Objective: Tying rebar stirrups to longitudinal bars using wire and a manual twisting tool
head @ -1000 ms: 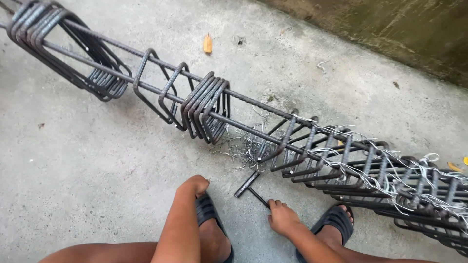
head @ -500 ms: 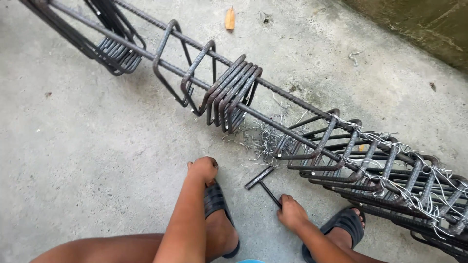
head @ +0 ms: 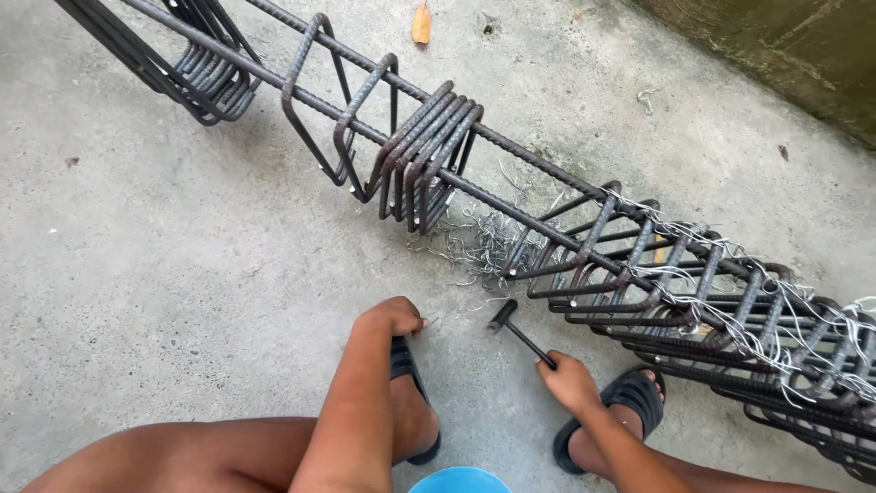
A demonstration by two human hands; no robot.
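Observation:
My right hand (head: 568,379) grips the thin shaft of a dark T-shaped metal tool (head: 511,324), whose head is lifted just off the concrete and points toward the rebar cage (head: 547,228). My left hand (head: 392,318) hovers above my left sandal with its fingers curled in; I cannot tell if it holds a bit of wire. The cage runs from the top left to the lower right. Several loose stirrups (head: 424,164) are bunched on its bars, and those on the right section (head: 703,292) are tied with pale wire.
Scraps of cut tie wire (head: 479,242) litter the concrete under the cage. A dry leaf (head: 421,25) lies at the top. A stained wall (head: 785,55) rises at the upper right. My feet are in black sandals (head: 630,393). A blue object (head: 461,479) shows at the bottom edge.
My right hand closed on the tool's shaft and raised it off the floor, swinging its head up. My left hand stayed curled near the sandal. The view shifted slightly.

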